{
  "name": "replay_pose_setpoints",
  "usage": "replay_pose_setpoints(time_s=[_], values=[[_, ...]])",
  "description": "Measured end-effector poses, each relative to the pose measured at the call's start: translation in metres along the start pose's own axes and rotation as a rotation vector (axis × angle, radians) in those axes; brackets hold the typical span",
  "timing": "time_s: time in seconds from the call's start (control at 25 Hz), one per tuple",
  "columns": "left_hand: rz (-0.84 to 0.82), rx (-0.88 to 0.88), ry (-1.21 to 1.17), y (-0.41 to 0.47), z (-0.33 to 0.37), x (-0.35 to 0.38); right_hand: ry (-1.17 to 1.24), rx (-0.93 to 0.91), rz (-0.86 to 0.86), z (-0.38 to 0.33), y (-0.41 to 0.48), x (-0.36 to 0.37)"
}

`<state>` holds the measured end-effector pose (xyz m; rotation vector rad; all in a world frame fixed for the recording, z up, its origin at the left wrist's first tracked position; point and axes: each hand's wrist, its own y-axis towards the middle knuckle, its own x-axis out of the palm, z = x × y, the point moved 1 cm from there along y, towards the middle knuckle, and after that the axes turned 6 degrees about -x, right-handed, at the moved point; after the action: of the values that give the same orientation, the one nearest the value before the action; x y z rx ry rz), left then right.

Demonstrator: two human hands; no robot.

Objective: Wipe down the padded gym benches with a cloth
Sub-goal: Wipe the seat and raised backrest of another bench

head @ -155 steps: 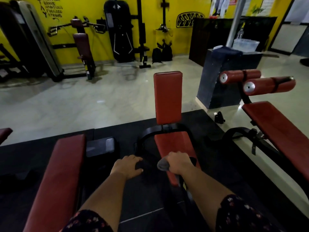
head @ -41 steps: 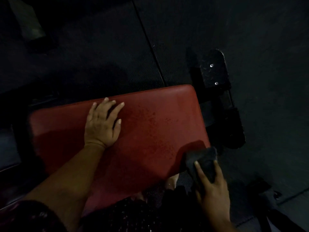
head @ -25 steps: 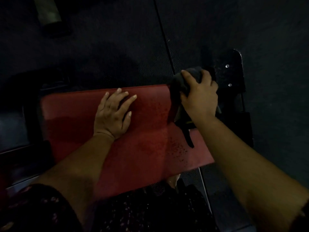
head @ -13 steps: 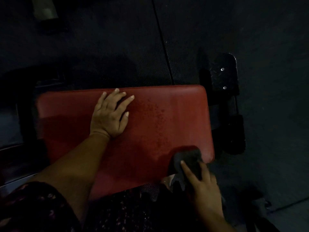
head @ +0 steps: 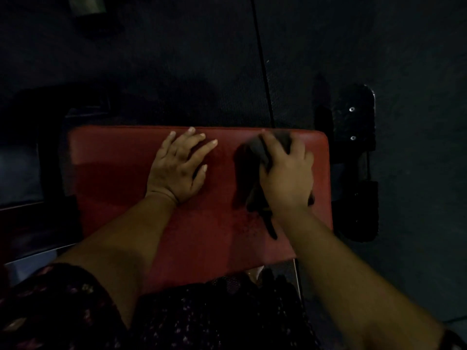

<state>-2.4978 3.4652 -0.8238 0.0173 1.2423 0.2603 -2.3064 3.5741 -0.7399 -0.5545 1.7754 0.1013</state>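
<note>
On the red padded surface (head: 108, 178), I log: left hand (head: 177, 170) flat, fingers spread, bracing mid-pad; right hand (head: 288, 175) clenched round the dark cloth (head: 254, 152) near the far right corner, a wiping stroke, I judge; next, a firm draw toward the near edge.

Left hand (head: 177, 170) lies flat, fingers spread; right hand (head: 286, 178) grips the cloth (head: 254, 150).

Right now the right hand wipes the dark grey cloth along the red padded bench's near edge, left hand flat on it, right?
Not the near edge: the head view shows the right hand holding the dark grey cloth at the far edge of the red padded bench. Left hand is flat on it.
</note>
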Motion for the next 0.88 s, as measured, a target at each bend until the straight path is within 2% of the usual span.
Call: replay_pose_setpoints(time_s=[0.12, 0.24, 0.36, 0.56, 0.72, 0.8, 0.88], values=[[-0.004, -0.013, -0.012, -0.002, 0.0, 0.0, -0.102, -0.08, -0.007, -0.012, 0.053, -0.004], [0.004, -0.014, -0.012, -0.002, 0.001, 0.0, -0.125, -0.162, -0.098, -0.013, 0.048, -0.009], [0.013, 0.003, 0.001, -0.001, 0.0, 0.001, -0.096, -0.189, -0.155, -0.008, 0.008, -0.003], [0.015, -0.004, 0.014, -0.002, 0.0, 0.0, -0.091, -0.234, -0.141, 0.006, -0.108, 0.021], [0.003, -0.021, -0.023, -0.002, 0.001, -0.002, -0.162, -0.206, -0.344, 0.013, -0.207, 0.03], [-0.005, -0.03, -0.019, -0.003, 0.001, -0.003, -0.188, -0.22, -0.418, 0.012, -0.225, 0.026], [-0.017, -0.041, -0.026, -0.003, 0.0, -0.004, -0.19, -0.242, -0.393, 0.013, -0.208, 0.022]])
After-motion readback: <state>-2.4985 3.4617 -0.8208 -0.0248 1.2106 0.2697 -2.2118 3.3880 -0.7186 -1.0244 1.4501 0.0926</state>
